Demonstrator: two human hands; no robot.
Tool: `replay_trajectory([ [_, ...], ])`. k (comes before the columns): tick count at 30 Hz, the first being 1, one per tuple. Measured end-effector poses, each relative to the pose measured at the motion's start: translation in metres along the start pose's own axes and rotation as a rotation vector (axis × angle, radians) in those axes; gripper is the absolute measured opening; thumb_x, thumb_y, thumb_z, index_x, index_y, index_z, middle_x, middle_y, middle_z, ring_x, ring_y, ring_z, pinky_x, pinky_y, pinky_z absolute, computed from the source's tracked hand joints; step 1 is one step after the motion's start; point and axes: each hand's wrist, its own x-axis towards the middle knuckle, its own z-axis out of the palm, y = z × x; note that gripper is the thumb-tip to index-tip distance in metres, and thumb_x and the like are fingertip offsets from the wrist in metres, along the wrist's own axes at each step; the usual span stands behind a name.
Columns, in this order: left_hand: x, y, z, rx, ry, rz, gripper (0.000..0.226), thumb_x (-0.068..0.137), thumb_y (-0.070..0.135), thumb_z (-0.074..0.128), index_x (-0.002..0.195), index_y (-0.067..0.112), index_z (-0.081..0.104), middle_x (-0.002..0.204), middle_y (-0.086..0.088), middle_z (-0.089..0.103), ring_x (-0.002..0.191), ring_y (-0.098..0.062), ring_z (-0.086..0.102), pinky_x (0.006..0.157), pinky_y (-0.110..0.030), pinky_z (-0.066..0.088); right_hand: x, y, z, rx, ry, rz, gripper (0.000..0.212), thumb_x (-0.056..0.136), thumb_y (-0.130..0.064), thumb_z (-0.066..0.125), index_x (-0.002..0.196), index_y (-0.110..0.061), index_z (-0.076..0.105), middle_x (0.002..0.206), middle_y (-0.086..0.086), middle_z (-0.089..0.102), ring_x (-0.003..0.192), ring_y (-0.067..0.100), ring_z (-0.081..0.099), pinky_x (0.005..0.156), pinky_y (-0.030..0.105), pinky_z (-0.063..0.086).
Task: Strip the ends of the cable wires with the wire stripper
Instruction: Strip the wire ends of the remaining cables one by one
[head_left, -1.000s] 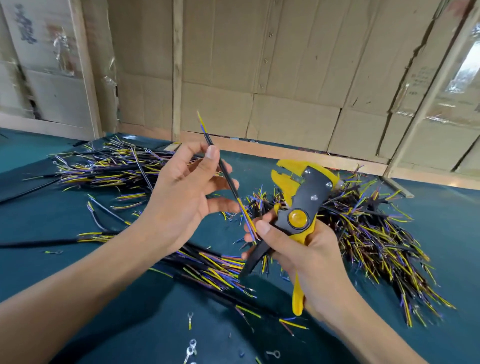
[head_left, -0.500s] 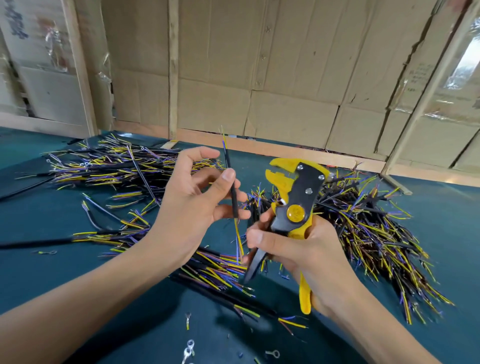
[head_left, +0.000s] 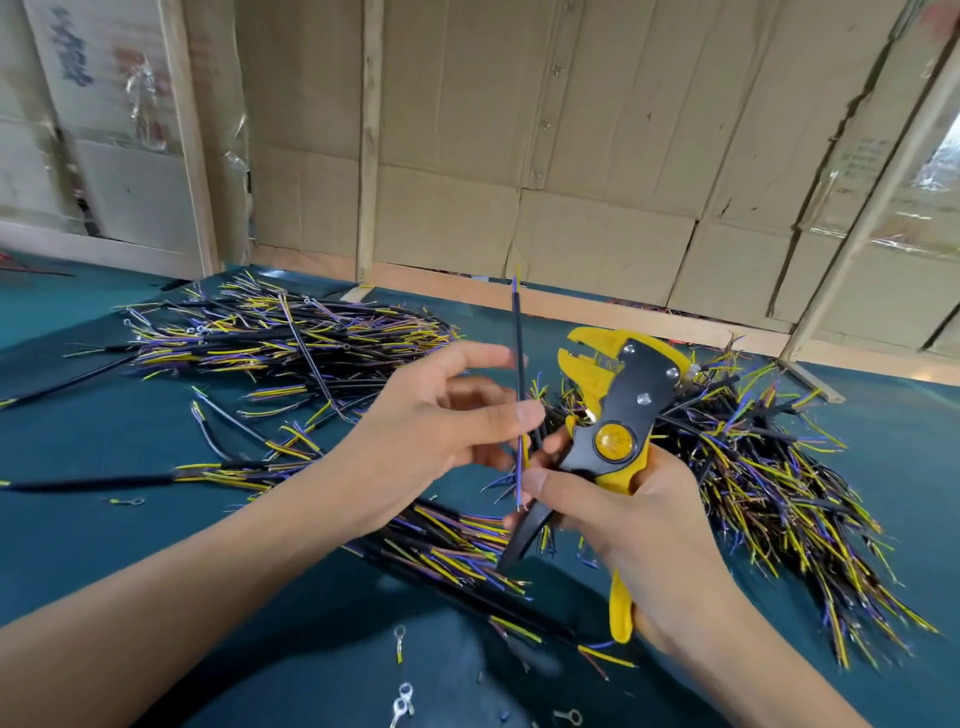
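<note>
Single view only: the camera sits on your head, wide-angle, looking forward and down across the teal table (head_left: 156, 571) toward the cardboard wall (head_left: 571, 156) at the far edge. Straight lines bow near the frame borders. It sits close to the work: your forearms enter from the bottom corners, and your left hand (head_left: 415, 436) and right hand (head_left: 639, 525) fill the centre. No second view, so nothing is shared.

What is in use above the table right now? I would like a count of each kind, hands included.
hands: 2, the left hand and the right hand
wire stripper: 1, in the right hand
held cable: 1, pinched by the left hand
total: 4
</note>
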Motion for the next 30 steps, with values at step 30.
replay_trajectory([
  [30,0.000,0.021,-0.020,0.146,-0.377,-0.551,0.038,0.073,0.000,0.077,0.109,0.011,0.074,0.087,-0.012,0.070,0.062,-0.015,0.053,0.053,-0.020,0.042,0.002,-0.003,-0.009,-0.091,0.218,-0.229,0.010,0.076,-0.017,0.080,0.079,-0.023,0.073,0.076,0.001,0.072,0.074,0.036,0.074,0.082,0.061,0.059],
])
